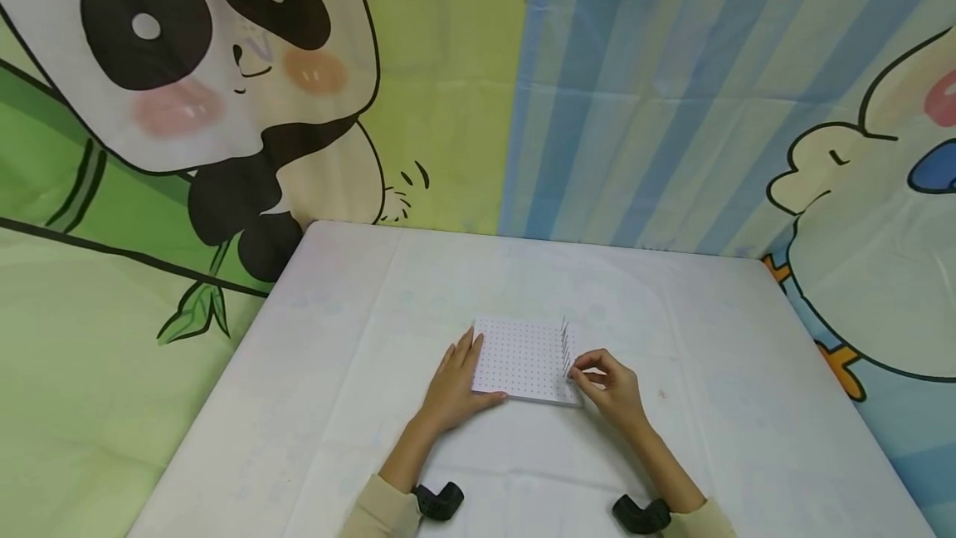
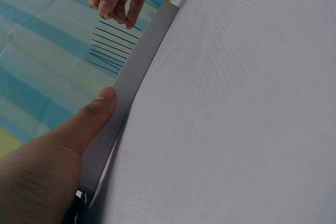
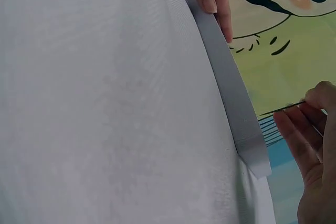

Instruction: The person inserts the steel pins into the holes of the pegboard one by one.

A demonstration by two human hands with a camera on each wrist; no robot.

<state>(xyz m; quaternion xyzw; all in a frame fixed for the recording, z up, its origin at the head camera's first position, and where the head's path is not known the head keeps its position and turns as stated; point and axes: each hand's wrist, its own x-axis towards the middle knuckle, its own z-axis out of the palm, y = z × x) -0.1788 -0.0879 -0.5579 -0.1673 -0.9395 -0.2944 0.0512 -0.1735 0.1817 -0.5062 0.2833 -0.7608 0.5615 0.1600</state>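
Observation:
A square white board [image 1: 515,359] dotted with a grid of small holes lies flat on the table. Several thin dark needles [image 1: 564,347] stand upright in a row near its right side. My left hand [image 1: 451,388] rests against the board's left side, fingers straight, and the thumb touches the front edge, as the left wrist view also shows. At the near end of the row, my right hand [image 1: 616,388] pinches another thin needle [image 3: 283,109] between thumb and fingertips. In the right wrist view this needle slants over the board; whether its tip sits in a hole cannot be seen.
A white cloth covers the table [image 1: 358,438], with faint creases. Behind it hangs a printed backdrop [image 1: 448,106] with a panda and stripes. Dark wrist cameras [image 1: 441,502] are strapped on both wrists.

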